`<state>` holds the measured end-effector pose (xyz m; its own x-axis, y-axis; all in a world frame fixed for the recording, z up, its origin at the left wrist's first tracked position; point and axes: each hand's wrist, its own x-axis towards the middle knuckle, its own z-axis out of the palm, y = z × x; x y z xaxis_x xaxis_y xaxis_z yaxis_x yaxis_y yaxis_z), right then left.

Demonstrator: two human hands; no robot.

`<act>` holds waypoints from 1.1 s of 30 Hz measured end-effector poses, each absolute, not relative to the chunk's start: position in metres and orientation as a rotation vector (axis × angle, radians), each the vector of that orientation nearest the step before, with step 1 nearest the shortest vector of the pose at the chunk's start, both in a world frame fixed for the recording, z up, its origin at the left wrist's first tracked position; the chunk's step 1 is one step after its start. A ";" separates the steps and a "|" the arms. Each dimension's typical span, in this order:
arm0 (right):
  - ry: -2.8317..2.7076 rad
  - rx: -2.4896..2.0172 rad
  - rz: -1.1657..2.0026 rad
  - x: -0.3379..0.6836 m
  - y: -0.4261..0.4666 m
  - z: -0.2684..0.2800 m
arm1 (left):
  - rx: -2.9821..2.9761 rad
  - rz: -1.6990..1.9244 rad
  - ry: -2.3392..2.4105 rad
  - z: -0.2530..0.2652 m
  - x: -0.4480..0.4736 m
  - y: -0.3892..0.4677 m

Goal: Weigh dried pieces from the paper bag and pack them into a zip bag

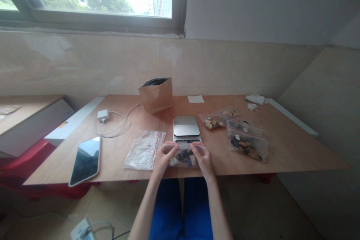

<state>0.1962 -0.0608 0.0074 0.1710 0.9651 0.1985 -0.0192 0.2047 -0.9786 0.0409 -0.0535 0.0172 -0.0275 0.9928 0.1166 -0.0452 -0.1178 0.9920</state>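
Note:
Both my hands pinch the top edge of a clear zip bag [184, 158] that holds dark and pale dried pieces. My left hand [166, 154] grips its upper left corner, and my right hand [203, 155] has the upper right. The bag lies near the table's front edge, just before a kitchen scale [186, 126] with a bare metal plate. Left of my left hand lies a stack of flat clear zip bags [143, 150] with red strips. Over on the right, several filled zip bags [247, 146] hold similar pieces; another filled bag [213, 122] shows paler ones.
Behind the scale stands an open brown paper pouch [156, 96]. A tablet [86, 161] overhangs the front left edge, near a white charger [103, 115] and its coiled cable. A white paper [195, 99] and crumpled white wrappers [255, 99] lie at the back of the wooden table [222, 167].

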 end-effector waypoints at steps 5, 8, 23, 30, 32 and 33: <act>-1.228 -1.073 1.000 0.195 -0.061 0.010 | 1.295 1.200 1.087 0.019 0.041 -0.056; -1.240 -1.056 1.001 0.194 -0.061 0.011 | 1.320 1.224 1.113 0.020 0.042 -0.057; -1.262 -1.077 0.919 0.191 -0.064 0.016 | 1.310 1.269 1.149 0.016 0.042 -0.058; -1.248 -1.059 0.989 0.190 -0.062 0.014 | 1.376 1.251 1.118 0.017 0.042 -0.054; -1.281 -1.060 0.968 0.190 -0.062 0.013 | 1.385 1.253 1.106 0.019 0.043 -0.055; -1.302 -1.058 0.952 0.189 -0.063 0.013 | 1.386 1.256 1.101 0.020 0.043 -0.055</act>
